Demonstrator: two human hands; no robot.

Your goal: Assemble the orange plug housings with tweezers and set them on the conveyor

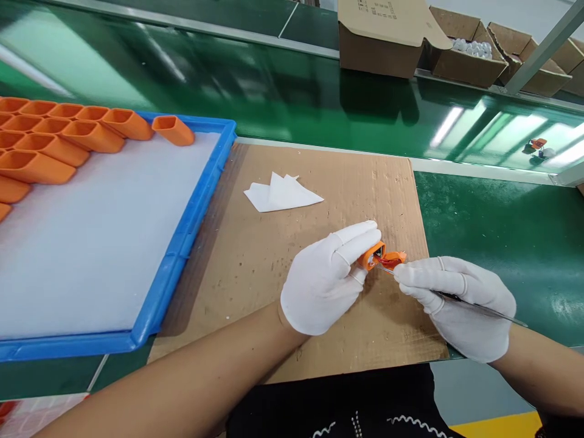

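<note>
Both hands wear white gloves and meet over a brown cardboard sheet. My left hand is closed round a small orange plastic housing, its open end facing right. My right hand pinches thin metal tweezers, whose tips reach into the red wires and small orange part sticking out of the housing. What lies inside the housing is hidden.
A blue tray with a white liner holds several orange housings at the left. A folded white cloth lies on the cardboard. Behind runs a green conveyor belt with cardboard boxes and a small orange assembly.
</note>
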